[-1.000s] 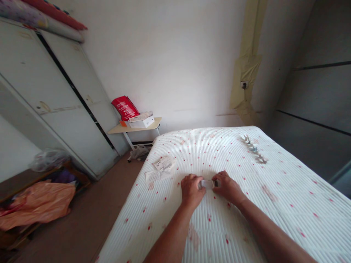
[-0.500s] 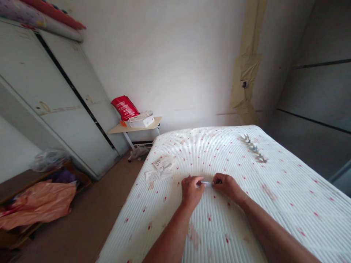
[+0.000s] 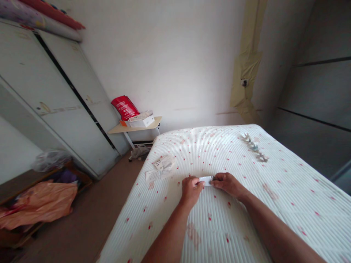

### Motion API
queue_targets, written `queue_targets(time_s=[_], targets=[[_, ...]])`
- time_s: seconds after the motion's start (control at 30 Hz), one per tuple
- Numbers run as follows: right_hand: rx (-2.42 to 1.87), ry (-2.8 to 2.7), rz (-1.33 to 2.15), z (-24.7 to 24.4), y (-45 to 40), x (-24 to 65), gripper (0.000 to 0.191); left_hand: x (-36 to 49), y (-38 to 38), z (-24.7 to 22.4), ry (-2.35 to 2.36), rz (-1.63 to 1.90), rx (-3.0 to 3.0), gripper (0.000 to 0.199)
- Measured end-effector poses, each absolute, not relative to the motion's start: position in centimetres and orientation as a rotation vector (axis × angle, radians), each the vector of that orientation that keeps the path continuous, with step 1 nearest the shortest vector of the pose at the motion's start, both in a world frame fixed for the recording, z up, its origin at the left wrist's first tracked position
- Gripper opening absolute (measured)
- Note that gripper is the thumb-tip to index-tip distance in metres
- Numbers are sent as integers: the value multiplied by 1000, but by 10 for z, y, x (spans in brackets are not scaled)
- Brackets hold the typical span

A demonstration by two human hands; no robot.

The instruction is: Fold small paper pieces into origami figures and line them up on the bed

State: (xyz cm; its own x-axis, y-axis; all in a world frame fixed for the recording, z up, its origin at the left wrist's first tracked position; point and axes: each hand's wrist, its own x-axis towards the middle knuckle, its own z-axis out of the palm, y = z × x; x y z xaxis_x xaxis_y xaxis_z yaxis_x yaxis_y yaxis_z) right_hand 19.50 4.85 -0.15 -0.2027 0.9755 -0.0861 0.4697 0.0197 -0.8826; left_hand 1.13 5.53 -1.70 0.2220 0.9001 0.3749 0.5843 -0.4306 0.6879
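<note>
A small whitish strip [image 3: 206,180], perhaps paper, is stretched between my two hands, low over the quilted bed cover [image 3: 219,226]. My left hand [image 3: 192,188] is closed on its left end, thumb in front. The right end is pinched by my right hand [image 3: 225,184], with the fingers partly hidden. Printed paper pieces [image 3: 164,163] lie on the cover to the left, beyond my left hand. Towards the far right of the bed, a row of small grey-white folded or twisted pieces [image 3: 253,147] lies on the cover.
A small table [image 3: 117,128] beyond the bed's far left corner holds a red bag [image 3: 125,107] and a white box [image 3: 142,121]. Grey cabinets [image 3: 63,102] stand at the left. An orange plastic bag [image 3: 46,202] lies on a low shelf at the lower left.
The whitish strip now shows a broader flat face between my hands, where it looked thin before. Both hands are in nearly the same place.
</note>
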Motion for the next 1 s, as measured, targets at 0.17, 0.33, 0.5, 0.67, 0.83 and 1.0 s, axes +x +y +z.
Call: queue_targets(time_s=[0.17,0.33,0.5,0.67,0.83,1.0], targets=[[-1438,-1717,1223,1,46,195,29,11,55,-16,1368,1060,2064,32],[-1452,-1727,1202,0,46,194,27,12,54,-13,1402,1010,2056,30],[-1560,-1722,1141,-3,47,191,20,14,54,-11,1492,931,2083,30],[-1664,-1803,958,-4,49,188,16,17,54,-11,1579,879,2111,29],[-1809,-1935,594,-3,49,186,13,21,46,-5,1718,754,2266,23],[-1999,-1998,459,1,47,180,8,26,40,-3,1855,612,2363,16]])
